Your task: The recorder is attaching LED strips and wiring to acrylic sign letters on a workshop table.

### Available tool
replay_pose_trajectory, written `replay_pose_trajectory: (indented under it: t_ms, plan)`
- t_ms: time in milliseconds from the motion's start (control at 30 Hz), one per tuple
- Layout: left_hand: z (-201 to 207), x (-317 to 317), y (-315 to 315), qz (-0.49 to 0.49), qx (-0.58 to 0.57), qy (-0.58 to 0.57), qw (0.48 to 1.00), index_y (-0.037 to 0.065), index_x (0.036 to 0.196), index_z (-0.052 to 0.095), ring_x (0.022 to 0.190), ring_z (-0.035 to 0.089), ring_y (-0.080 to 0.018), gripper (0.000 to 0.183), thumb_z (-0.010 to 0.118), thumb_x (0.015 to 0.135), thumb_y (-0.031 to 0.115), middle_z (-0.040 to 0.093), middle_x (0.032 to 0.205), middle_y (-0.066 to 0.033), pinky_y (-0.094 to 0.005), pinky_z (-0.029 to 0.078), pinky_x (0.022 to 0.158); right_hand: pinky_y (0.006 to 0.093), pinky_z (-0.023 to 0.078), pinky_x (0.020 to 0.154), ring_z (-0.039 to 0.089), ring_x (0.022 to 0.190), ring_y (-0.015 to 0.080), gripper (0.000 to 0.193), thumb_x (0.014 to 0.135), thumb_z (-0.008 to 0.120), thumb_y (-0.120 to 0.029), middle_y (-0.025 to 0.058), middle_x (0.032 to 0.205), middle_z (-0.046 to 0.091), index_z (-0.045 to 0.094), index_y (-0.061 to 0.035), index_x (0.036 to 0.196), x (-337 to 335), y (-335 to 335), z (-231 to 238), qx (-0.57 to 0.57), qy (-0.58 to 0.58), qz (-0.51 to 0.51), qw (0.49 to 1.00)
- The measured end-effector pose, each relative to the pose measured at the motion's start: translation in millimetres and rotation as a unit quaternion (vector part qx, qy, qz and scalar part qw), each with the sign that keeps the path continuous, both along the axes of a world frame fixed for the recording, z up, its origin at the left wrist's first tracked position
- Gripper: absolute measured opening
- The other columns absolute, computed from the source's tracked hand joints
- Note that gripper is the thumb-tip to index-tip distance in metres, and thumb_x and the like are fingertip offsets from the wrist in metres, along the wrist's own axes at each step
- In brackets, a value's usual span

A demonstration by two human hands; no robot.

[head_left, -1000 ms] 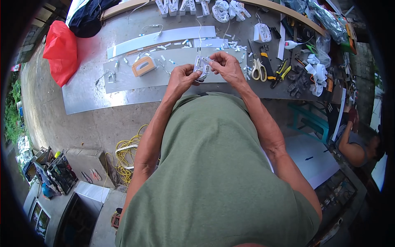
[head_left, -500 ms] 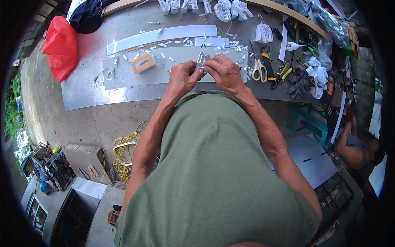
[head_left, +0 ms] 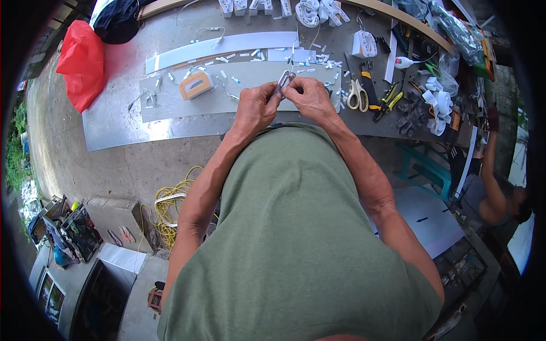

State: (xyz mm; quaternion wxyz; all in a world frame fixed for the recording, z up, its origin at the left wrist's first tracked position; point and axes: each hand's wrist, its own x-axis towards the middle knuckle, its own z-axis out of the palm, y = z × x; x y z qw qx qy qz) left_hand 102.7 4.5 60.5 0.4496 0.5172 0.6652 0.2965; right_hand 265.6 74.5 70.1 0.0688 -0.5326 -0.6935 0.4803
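My left hand [head_left: 255,106] pinches the lower left side of a small pale letter-shaped piece [head_left: 284,80] with an open middle and a thin wire rising from its top. My right hand [head_left: 310,99] is closed on the right side of the same piece, fingertips bent against it. Both hands hover over the table's near edge, and their fingers cover much of the piece. Left of them a box-like letter [head_left: 196,86] with a tan face lies on a grey sheet [head_left: 170,108]. Small white light modules [head_left: 224,74] on wires are scattered around it.
Scissors [head_left: 357,95], yellow-handled pliers [head_left: 392,101] and dark gloves [head_left: 410,113] lie to the right. White letters [head_left: 256,7] stand at the back. A red bag [head_left: 82,65] hangs over the left end. Another person [head_left: 492,190] works at far right.
The pale piece has tilted to the right in my fingers, and my right hand has curled in closer. At far right, the other person's arm has reached farther up.
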Motion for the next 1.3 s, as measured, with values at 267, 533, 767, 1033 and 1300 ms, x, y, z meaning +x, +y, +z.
replay_pose_trajectory:
  t_ms: [267, 533, 767, 1033, 1300]
  plan:
    - [-14, -11, 4, 0.048, -0.064, -0.168, 0.983, -0.006, 0.118, 0.069, 0.082, 0.070, -0.0132, 0.030, 0.066, 0.097, 0.014, 0.075, 0.095, -0.0101, -0.0289, 0.057, 0.074, 0.0378, 0.053, 0.073, 0.066, 0.085, 0.0268, 0.017, 0.085, 0.072, -0.009, 0.0093, 0.089, 0.067, 0.071, -0.0052, 0.102, 11, -6, 2, 0.249, 0.101, 0.073, 0.960]
    - [-8, -15, 13, 0.033, -0.107, -0.242, 0.964, -0.009, 0.119, 0.068, 0.083, 0.070, -0.0157, 0.031, 0.067, 0.096, 0.012, 0.074, 0.096, -0.0129, -0.0302, 0.060, 0.076, 0.0371, 0.052, 0.072, 0.060, 0.083, 0.0257, 0.017, 0.078, 0.067, -0.005, 0.0060, 0.085, 0.064, 0.068, -0.0057, 0.095, 14, 7, 2, 0.416, 0.082, 0.196, 0.884]
    - [-26, -17, 9, 0.050, -0.122, -0.291, 0.948, -0.009, 0.110, 0.071, 0.076, 0.071, -0.0165, 0.023, 0.067, 0.093, 0.007, 0.075, 0.089, -0.0126, -0.0310, 0.060, 0.068, 0.0375, 0.051, 0.073, 0.059, 0.084, 0.0256, 0.012, 0.080, 0.062, -0.010, 0.0075, 0.083, 0.059, 0.062, -0.0059, 0.092, 15, 9, -6, 0.425, 0.109, 0.254, 0.862]
    - [-10, -14, 22, 0.027, -0.059, -0.228, 0.972, -0.010, 0.112, 0.069, 0.084, 0.072, -0.0165, 0.026, 0.066, 0.097, 0.011, 0.074, 0.093, -0.0137, -0.0320, 0.061, 0.074, 0.0387, 0.052, 0.071, 0.061, 0.080, 0.0274, 0.010, 0.081, 0.066, -0.010, 0.0089, 0.082, 0.061, 0.064, -0.0051, 0.089, 13, 20, -11, 0.433, 0.080, 0.224, 0.869]
    - [-15, -8, 18, 0.044, 0.014, -0.201, 0.978, -0.006, 0.115, 0.068, 0.078, 0.069, -0.0110, 0.024, 0.064, 0.095, 0.007, 0.074, 0.087, -0.0096, -0.0289, 0.057, 0.073, 0.0416, 0.052, 0.076, 0.065, 0.089, 0.0313, 0.017, 0.089, 0.068, -0.019, 0.0119, 0.089, 0.066, 0.067, -0.0029, 0.088, 6, 16, -7, 0.272, 0.111, 0.093, 0.951]
